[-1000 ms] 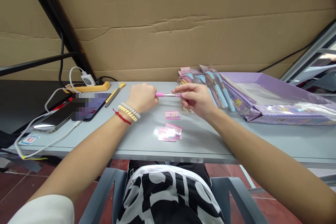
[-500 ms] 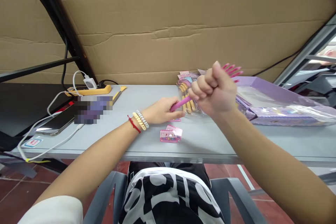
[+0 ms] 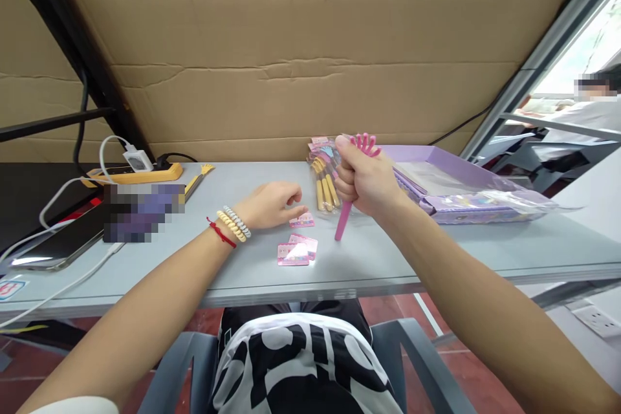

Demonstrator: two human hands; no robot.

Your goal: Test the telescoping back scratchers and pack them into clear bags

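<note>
My right hand [image 3: 363, 178] is wrapped round a pink back scratcher [image 3: 343, 220] with finger-like prongs on top. Its handle sticks out below my fist, almost upright over the desk; the middle is hidden by my fingers. My left hand [image 3: 274, 204] rests on the desk, fingers loosely bent and thumb apart, with nothing in it. Just by its thumb lies a small pink printed card [image 3: 303, 220]. Closer to the desk's front edge, more pink cards [image 3: 297, 251] overlap. Behind my right hand are clear packets with yellow-handled sticks [image 3: 326, 184].
A purple tray-like box [image 3: 466, 171] with clear film stands to the right. At the left lie a phone [image 3: 58, 249], white cables, a yellow power strip [image 3: 140, 173] and a yellow-tipped stick [image 3: 198, 181]. Cardboard [image 3: 291, 32] walls the back. A person [image 3: 592, 113] sits beyond the frame.
My left hand has let go of the pink handle's lower end. My right hand has turned the back scratcher from slanted to nearly upright and lowered it slightly. The view has shifted rightward.
</note>
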